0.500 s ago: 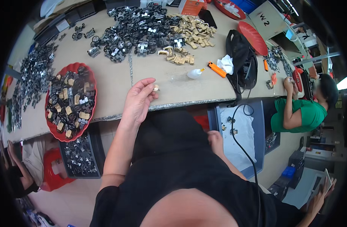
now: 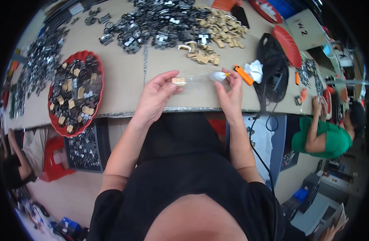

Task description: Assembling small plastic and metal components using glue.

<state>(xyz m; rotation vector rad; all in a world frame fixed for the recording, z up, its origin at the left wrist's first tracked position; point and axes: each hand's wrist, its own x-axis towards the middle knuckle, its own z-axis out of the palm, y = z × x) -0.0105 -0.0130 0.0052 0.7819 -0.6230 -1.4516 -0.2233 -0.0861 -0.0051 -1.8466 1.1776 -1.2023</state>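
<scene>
Between the thumb and fingers of my left hand (image 2: 155, 96) is a small tan plastic piece (image 2: 178, 81) with a pale edge, held over the near part of the table. My right hand (image 2: 232, 96) has its thumb and fingers around a small white squeeze bottle (image 2: 217, 76) with a yellowish tip, low over the tabletop. Beyond my hands lie a heap of tan pieces (image 2: 228, 32) and a bigger heap of black and silver toy chassis with wheels (image 2: 164, 22).
A scalloped red tray (image 2: 101, 86) of chassis and tan pieces overhangs the table's front edge at left. An orange tool (image 2: 244, 75), crumpled white tissue (image 2: 254, 71) and a black bag (image 2: 272, 68) lie at right. A cable hangs near my right arm. A person in green (image 2: 323, 134) works farther right.
My right hand has come up from beside my lap to the white bottle and closed around it. The tan piece in my left hand now shows more fully. The whole view has shifted.
</scene>
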